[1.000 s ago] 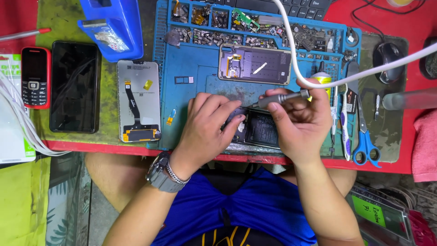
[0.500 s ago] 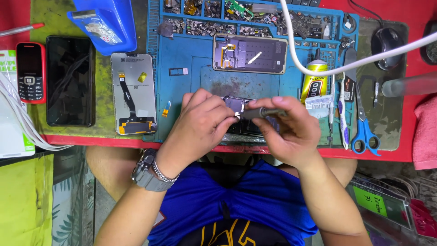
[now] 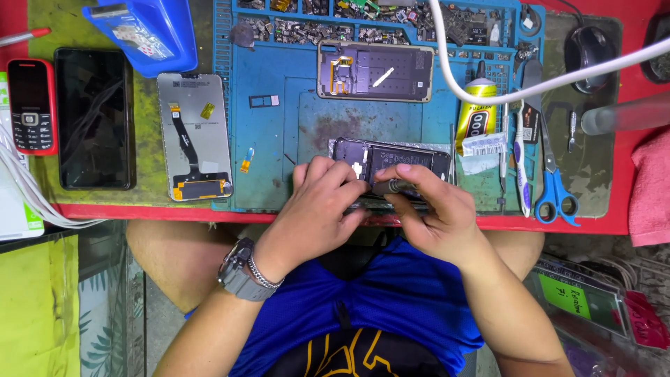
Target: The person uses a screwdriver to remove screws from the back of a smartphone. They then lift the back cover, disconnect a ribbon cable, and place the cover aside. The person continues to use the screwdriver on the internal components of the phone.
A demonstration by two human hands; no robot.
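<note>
Head view: at lower centre the left hand (image 3: 317, 202) presses the opened phone (image 3: 391, 162); the right hand (image 3: 433, 209) pinches a screwdriver (image 3: 392, 186), which may slip and scratch the board

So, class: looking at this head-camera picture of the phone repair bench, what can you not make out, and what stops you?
- Near edge of the opened phone: covered by the left hand and right hand.
- Tip of the small tool: hidden between the fingers.
- Parts in the tray compartments: too small to identify.
- Computer mouse: partly crossed by the white cable.
- Red phone: keys too small.
</note>
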